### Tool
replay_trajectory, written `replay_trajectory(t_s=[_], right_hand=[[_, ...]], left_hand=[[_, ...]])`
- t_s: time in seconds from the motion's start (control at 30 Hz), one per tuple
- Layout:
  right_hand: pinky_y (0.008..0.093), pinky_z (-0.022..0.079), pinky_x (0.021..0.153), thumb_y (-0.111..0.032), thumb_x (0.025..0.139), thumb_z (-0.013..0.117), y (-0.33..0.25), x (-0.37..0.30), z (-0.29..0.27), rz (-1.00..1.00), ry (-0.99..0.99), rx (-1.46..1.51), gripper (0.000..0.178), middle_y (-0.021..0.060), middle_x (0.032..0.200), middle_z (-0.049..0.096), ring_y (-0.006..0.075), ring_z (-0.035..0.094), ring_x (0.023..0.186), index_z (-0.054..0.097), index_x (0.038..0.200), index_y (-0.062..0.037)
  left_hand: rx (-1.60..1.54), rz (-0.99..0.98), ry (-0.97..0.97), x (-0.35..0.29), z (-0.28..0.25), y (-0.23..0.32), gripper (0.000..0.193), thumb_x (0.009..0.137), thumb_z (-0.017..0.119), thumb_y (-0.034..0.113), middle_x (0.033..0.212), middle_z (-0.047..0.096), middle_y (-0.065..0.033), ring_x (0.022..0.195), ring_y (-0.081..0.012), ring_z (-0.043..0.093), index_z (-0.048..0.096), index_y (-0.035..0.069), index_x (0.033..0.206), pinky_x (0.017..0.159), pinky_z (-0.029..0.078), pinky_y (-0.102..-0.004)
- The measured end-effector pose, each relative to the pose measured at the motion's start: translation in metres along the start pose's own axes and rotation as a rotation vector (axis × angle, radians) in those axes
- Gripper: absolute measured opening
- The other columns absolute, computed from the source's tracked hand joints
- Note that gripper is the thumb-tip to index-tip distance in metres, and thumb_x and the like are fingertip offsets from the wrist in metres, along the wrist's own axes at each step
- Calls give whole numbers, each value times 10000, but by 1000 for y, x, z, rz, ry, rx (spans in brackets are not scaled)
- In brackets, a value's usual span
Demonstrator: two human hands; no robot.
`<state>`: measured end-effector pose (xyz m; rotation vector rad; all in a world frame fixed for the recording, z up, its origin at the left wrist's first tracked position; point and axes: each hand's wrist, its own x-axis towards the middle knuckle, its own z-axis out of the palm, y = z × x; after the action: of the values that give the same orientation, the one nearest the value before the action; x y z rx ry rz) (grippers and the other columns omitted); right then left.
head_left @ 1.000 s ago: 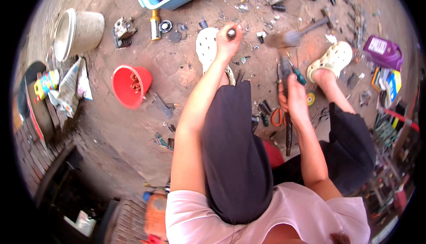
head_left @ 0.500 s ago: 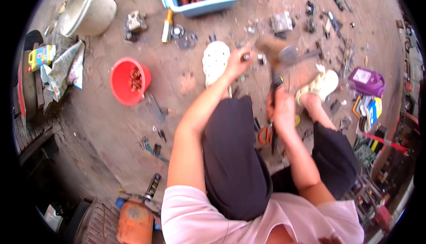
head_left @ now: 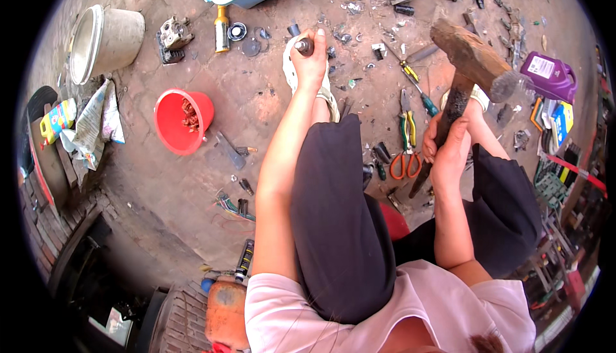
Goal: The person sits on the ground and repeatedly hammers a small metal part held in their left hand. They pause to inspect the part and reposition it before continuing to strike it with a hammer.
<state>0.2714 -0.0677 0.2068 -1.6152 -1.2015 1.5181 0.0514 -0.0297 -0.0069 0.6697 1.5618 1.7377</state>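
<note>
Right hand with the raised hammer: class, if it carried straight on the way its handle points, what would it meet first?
Probably the purple jug beyond the hammer in the right hand; depth is unclear.

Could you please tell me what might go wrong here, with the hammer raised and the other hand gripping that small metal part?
1. The left hand wraps closely round the small round metal part, so a blow from the raised wooden-handled hammer that lands off centre could hit its fingers.
2. That hand sits just over the foot in a white sandal, which a glancing strike might reach.
3. The right hand grips the handle low, possibly loosening aim.
</note>
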Motion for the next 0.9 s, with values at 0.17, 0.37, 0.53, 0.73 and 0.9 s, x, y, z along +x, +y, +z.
replay_trajectory(t_s=[0.17,0.37,0.53,0.73,0.9], right_hand=[[223,267,411,-546,953,345,16,6,-3,34,-49,27,585,-3,528,392,64,372,447,444,693,-32],[222,264,413,-485,965,389,28,11,-5,71,-65,65,534,-4,558,400,63,369,447,438,683,-35],[218,256,410,-477,967,392,31,13,-6,115,-64,85,532,-7,548,397,59,363,441,444,673,-36],[217,263,405,-470,969,390,10,16,-5,45,-81,41,525,-1,540,412,60,364,435,445,681,-35],[215,268,389,-693,883,279,-30,18,-8,-443,-281,276,712,5,528,380,82,321,399,453,740,-17]], left_hand=[[0,0,-11,5,2,2,316,908,588,170,586,472,16,543,-64,405,433,79,648,499,328,-233],[111,18,-56,2,12,3,342,891,612,153,611,408,40,577,-64,345,430,59,618,526,310,-237],[230,33,-132,-1,22,11,332,893,614,169,608,402,43,572,-60,355,444,62,628,520,316,-237],[276,65,-215,-1,41,13,232,849,661,144,596,424,-33,570,-88,397,521,6,726,516,363,-243],[251,99,-207,-3,38,9,212,838,655,136,599,487,-75,553,-120,433,533,-2,734,522,392,-268]])
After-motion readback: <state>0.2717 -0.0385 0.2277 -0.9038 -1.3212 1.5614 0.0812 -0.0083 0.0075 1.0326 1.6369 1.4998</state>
